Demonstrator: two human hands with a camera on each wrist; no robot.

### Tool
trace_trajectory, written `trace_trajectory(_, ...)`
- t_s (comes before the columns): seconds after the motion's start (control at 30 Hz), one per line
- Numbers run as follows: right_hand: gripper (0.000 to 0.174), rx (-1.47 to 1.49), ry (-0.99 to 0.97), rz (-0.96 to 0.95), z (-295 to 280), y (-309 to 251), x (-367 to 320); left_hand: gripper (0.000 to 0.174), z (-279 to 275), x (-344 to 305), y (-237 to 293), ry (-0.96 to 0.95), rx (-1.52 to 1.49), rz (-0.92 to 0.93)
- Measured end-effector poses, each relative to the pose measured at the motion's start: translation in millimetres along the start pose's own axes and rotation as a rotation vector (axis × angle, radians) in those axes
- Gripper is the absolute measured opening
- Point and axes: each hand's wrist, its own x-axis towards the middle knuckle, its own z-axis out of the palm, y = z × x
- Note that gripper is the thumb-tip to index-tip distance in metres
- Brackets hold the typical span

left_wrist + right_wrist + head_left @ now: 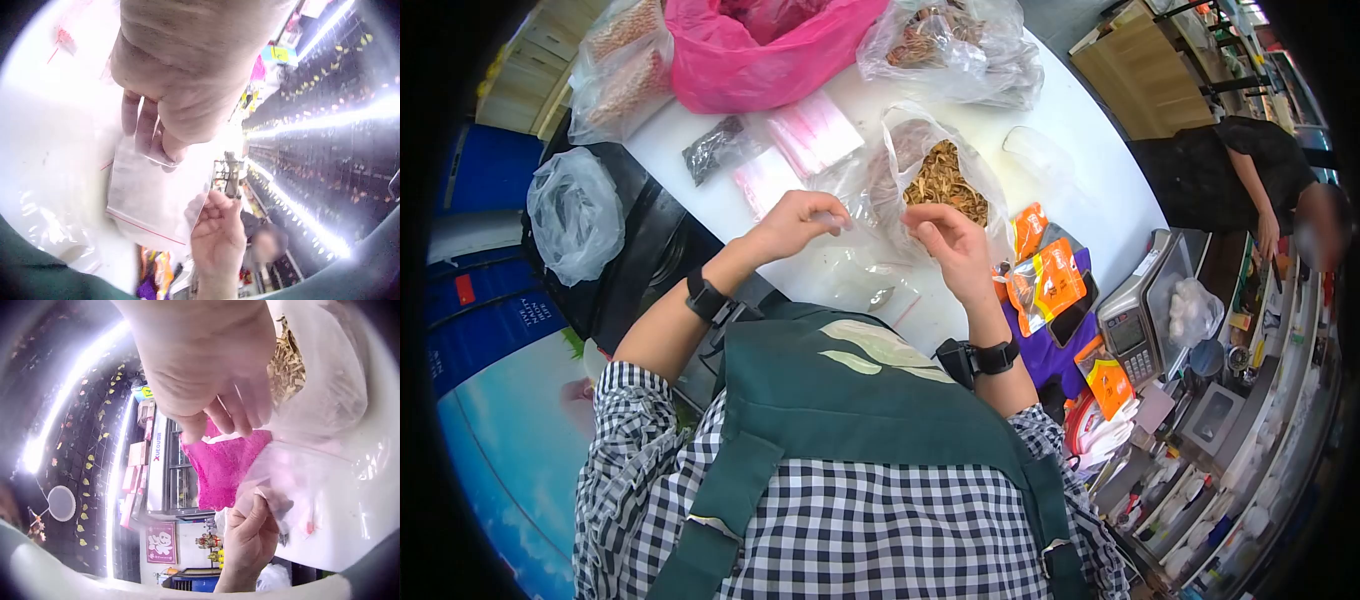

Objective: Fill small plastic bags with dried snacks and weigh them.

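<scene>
A clear zip bag (150,194) with a red line along one end is stretched between both hands. My left hand (805,215) pinches one edge of it between thumb and fingers. On the opposite side, my right hand (955,245) grips the bag's edge, its fingers curled toward the thumb; in the right wrist view a whitish edge shows at those fingertips. Just beyond the right hand stands an open plastic bag (1000,200) filled with brown dried shreds (945,185). Below the hands, more clear plastic (855,280) lies on the white table.
Packs of zip bags (815,130) and a pouch of dark grains (715,150) lie at left. A large pink bag (770,85) and a bag of dried goods (960,60) stand behind. Orange packets (1050,285), a phone (1075,310) and a scale (1128,340) are at right, near another person (1200,180).
</scene>
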Motion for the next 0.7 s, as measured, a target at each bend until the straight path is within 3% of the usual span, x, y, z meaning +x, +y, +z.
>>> trace_trajectory(0.03,0.027,0.168,-0.087,-0.038,3,-4,2,0.013,-7,-2,8,0.026,-0.236,-0.163)
trace_trajectory(0.07,0.027,0.17,-0.088,-0.042,6,-8,4,0.015,-13,-2,17,0.053,-0.257,-0.151)
trace_trajectory(0.13,0.042,0.308,-0.3,-0.041,11,-16,8,0.016,-20,-4,26,0.08,-0.319,-0.205)
trace_trajectory(0.2,0.042,0.315,-0.337,0.006,16,-16,8,0.017,-22,-5,29,0.106,-0.383,-0.259)
trace_trajectory(0.27,0.043,0.322,-0.375,0.054,19,-14,8,0.019,-22,-7,30,0.173,-0.654,-0.288)
trace_trajectory(0.43,0.011,0.244,-0.255,0.123,15,-2,11,0.018,-16,-8,28,0.22,-0.806,-0.351)
trace_trajectory(0.5,0.008,0.239,-0.197,0.153,16,-2,9,0.016,-14,-8,25,0.223,-0.833,-0.355)
trace_trajectory(0.6,0.012,0.221,-0.11,0.177,16,-2,10,0.014,-8,-2,26,0.356,-0.749,-0.397)
trace_trajectory(0.67,0.014,0.208,-0.081,0.173,17,-2,10,0.012,-2,6,28,0.785,0.508,-0.003)
trace_trajectory(0.7,0.015,0.177,-0.054,0.184,22,-9,10,0.012,-2,8,33,0.786,0.509,0.0)
